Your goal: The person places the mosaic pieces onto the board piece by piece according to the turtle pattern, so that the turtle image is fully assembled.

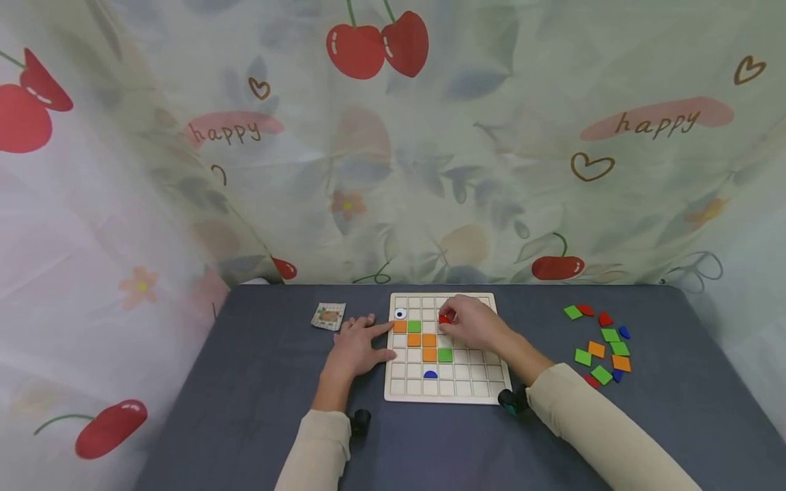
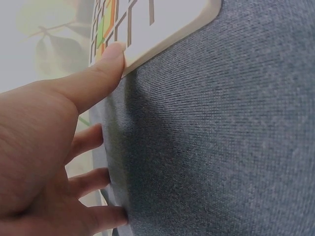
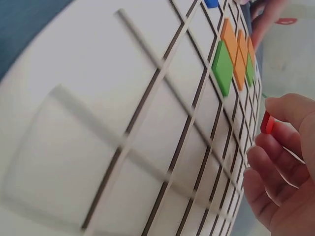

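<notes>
A pale board [image 1: 473, 391] with a square grid lies on the table. Orange tiles [image 1: 429, 354], green tiles [image 1: 445, 355], a blue half-round piece [image 1: 430, 374] and a round eye piece [image 1: 400, 314] sit in its cells. Over the upper middle of the grid, my right hand [image 1: 474, 322] pinches a small red piece [image 3: 267, 123] between thumb and fingers; its full shape is hidden. My left hand [image 1: 357, 348] touches the board's left edge with index finger and thumb, fingers spread. In the left wrist view, the thumb [image 2: 96, 78] presses on the board's rim.
Loose green, orange, red and blue pieces [image 1: 601, 375] are scattered on the dark grey table [image 1: 258, 395] right of the board. A small printed card [image 1: 328, 316] lies left of the board. A patterned curtain [image 1: 430, 150] hangs behind the table.
</notes>
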A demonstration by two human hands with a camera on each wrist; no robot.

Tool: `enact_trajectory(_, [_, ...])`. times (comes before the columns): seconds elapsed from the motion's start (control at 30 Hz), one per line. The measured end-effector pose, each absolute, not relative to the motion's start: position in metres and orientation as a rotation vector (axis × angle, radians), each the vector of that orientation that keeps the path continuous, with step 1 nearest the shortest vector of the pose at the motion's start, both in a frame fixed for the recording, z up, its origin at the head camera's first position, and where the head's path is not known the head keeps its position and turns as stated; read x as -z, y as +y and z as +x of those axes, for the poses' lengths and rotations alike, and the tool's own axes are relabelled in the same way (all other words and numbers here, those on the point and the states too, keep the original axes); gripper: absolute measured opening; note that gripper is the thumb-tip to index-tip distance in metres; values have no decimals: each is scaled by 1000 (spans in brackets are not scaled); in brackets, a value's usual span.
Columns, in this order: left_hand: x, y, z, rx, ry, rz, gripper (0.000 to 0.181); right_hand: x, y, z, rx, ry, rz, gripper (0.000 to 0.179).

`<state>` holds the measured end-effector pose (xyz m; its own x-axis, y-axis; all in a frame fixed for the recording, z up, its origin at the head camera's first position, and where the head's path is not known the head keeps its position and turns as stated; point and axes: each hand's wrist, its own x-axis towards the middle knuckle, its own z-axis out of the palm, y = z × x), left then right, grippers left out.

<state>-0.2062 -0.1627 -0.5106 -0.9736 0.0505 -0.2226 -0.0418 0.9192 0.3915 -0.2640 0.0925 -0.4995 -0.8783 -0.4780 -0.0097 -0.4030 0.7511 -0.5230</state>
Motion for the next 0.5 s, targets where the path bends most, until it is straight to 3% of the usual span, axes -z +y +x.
enact_trajectory(0.5, [510,-165,-207,-571,2850,26,65,505,37,-288,748,2742,-638,23])
